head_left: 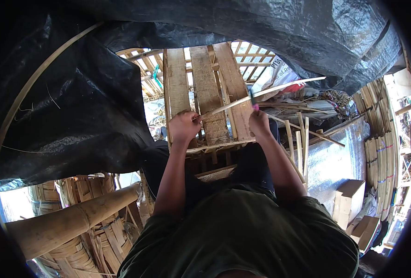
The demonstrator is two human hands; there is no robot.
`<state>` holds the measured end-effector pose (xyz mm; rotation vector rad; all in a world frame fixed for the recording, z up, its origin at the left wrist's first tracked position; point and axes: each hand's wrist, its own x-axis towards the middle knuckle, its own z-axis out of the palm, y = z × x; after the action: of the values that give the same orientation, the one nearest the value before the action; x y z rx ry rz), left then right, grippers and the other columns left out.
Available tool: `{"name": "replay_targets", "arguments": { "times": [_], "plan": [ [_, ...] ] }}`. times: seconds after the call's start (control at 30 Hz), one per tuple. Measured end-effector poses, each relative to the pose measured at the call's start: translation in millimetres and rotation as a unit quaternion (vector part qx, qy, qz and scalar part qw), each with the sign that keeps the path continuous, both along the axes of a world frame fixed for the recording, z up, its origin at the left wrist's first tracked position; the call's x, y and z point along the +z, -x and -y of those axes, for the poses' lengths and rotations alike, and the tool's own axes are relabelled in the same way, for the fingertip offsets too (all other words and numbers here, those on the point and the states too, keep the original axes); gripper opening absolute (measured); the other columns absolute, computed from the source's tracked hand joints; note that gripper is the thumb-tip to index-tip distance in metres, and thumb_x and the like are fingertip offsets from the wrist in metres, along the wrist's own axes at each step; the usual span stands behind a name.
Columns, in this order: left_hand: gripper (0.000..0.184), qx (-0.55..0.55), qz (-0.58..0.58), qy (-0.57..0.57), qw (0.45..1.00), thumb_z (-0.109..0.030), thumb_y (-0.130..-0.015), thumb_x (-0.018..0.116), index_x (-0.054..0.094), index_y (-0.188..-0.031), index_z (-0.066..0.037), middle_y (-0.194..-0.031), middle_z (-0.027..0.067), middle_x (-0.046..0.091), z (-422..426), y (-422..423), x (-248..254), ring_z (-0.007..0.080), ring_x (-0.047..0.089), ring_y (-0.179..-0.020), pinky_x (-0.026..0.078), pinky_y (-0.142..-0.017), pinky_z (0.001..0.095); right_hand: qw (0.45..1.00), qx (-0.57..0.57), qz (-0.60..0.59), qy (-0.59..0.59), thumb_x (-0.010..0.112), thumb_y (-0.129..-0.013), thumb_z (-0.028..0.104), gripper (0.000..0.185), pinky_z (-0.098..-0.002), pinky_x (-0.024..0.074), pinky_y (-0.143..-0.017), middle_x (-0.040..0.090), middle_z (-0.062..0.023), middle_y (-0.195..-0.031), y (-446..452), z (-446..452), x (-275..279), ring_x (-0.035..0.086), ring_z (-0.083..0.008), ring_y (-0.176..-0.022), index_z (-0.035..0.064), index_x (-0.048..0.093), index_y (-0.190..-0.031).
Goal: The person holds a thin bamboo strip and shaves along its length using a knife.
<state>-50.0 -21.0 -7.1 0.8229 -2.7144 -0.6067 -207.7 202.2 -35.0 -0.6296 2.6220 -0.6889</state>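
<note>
A long pale bamboo strip (286, 86) slants up to the right above a slatted wooden bench (208, 69). Its near end is in my left hand (184, 126), whose fingers are closed around it. My right hand (260, 124) is closed on the pink handle of a knife (252, 96). The dark blade points away from me and meets or crosses the strip; I cannot tell whether it cuts into it. Both hands are over the front part of the bench, before my knees.
Black plastic sheeting (89, 102) hangs at the left and overhead. A thick bamboo pole (75, 215) lies at lower left. Several upright bamboo sticks (298, 148) stand right of my right arm. Cardboard boxes (349, 199) and stacked bamboo bundles (379, 148) are farther right.
</note>
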Motion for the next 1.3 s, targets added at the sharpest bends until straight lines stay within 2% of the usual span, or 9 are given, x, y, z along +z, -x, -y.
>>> {"name": "replay_targets", "arguments": {
  "times": [0.03,0.17,0.23,0.6,0.7,0.9,1.03,1.17,1.3],
  "plan": [
    [0.019,-0.002,-0.005,0.012,1.0,-0.042,-0.083,0.072,0.077,-0.083,-0.023,-0.082,0.0048,0.072,0,-1,-2,0.0269,0.069,-0.074,0.053,-0.063,0.0397,0.93,-0.243,0.159,0.224,0.04,-0.105,0.033,0.043,-0.0332,0.0363,-0.037,0.052,-0.0077,-0.055,-18,7,23,0.05,-0.0174,-0.039,-0.0026,0.059,-0.089],
    [0.015,0.01,0.005,-0.015,1.0,-0.037,-0.08,0.073,0.077,-0.08,-0.022,-0.078,0.0057,0.071,-2,-1,4,0.0277,0.069,-0.073,0.054,-0.064,0.0397,0.966,-0.122,0.172,0.152,0.042,-0.103,0.031,0.036,-0.0346,0.0372,-0.035,0.052,-0.0067,-0.06,-27,9,17,0.05,-0.0173,-0.042,0.0041,0.056,-0.084],
    [0.016,-0.01,-0.045,0.013,0.999,-0.037,-0.08,0.073,0.077,-0.08,-0.022,-0.076,0.0057,0.071,1,-1,-5,0.0277,0.069,-0.073,0.054,-0.063,0.0397,0.91,-0.265,0.146,0.282,0.037,-0.105,0.035,0.046,-0.0333,0.0347,-0.036,0.05,-0.0044,-0.055,-14,7,19,0.047,-0.0149,-0.039,-0.0002,0.06,-0.088],
    [0.013,-0.006,0.003,-0.016,1.0,-0.034,-0.08,0.073,0.076,-0.081,-0.021,-0.082,0.0058,0.072,-1,-1,1,0.028,0.069,-0.076,0.055,-0.066,0.0408,0.878,-0.056,0.449,0.157,0.043,-0.104,0.03,0.033,-0.0326,0.038,-0.039,0.047,-0.0007,-0.058,-45,11,57,0.045,-0.0133,-0.043,0.0068,0.055,-0.084],
    [0.015,-0.008,-0.028,0.008,1.0,-0.036,-0.08,0.074,0.076,-0.082,-0.021,-0.079,0.0065,0.072,2,-2,-5,0.028,0.069,-0.074,0.054,-0.065,0.0405,0.949,-0.174,0.101,0.242,0.041,-0.104,0.033,0.036,-0.035,0.0394,-0.039,0.048,-0.0046,-0.058,-16,14,-10,0.048,-0.0165,-0.043,0.0052,0.055,-0.085],
    [0.017,-0.008,-0.031,0.009,0.999,-0.037,-0.08,0.075,0.076,-0.081,-0.021,-0.078,0.0072,0.072,2,-2,0,0.0278,0.07,-0.073,0.053,-0.065,0.0401,0.905,-0.228,0.285,0.217,0.037,-0.104,0.034,0.039,-0.0343,0.035,-0.035,0.048,-0.005,-0.055,-28,20,30,0.044,-0.0165,-0.037,0.0,0.056,-0.1],
    [0.017,0.002,0.004,-0.016,1.0,-0.037,-0.081,0.074,0.076,-0.082,-0.02,-0.08,0.007,0.072,-2,-1,7,0.0279,0.07,-0.075,0.053,-0.066,0.0399,0.971,-0.175,0.132,0.093,0.039,-0.103,0.034,0.044,-0.0358,0.0435,-0.041,0.056,-0.0104,-0.056,-63,35,37,0.056,-0.0237,-0.044,-0.0032,0.06,-0.092],
    [0.017,-0.012,-0.031,-0.005,0.999,-0.038,-0.081,0.074,0.077,-0.082,-0.02,-0.08,0.007,0.072,0,-2,3,0.028,0.07,-0.076,0.053,-0.066,0.0399,0.913,-0.258,0.173,0.263,0.039,-0.103,0.034,0.043,-0.0357,0.0348,-0.033,0.055,-0.012,-0.059,-23,18,46,0.05,-0.0186,-0.037,-0.0018,0.057,-0.088],
    [0.018,-0.004,-0.005,-0.02,1.0,-0.039,-0.081,0.074,0.077,-0.083,-0.021,-0.081,0.0069,0.072,-2,-2,5,0.0277,0.07,-0.075,0.053,-0.065,0.0398,0.952,-0.15,0.239,0.122,0.038,-0.104,0.035,0.042,-0.0344,0.0334,-0.032,0.05,-0.0087,-0.053,-40,27,36,0.047,-0.0182,-0.035,-0.0005,0.053,-0.088]
  ]
}}
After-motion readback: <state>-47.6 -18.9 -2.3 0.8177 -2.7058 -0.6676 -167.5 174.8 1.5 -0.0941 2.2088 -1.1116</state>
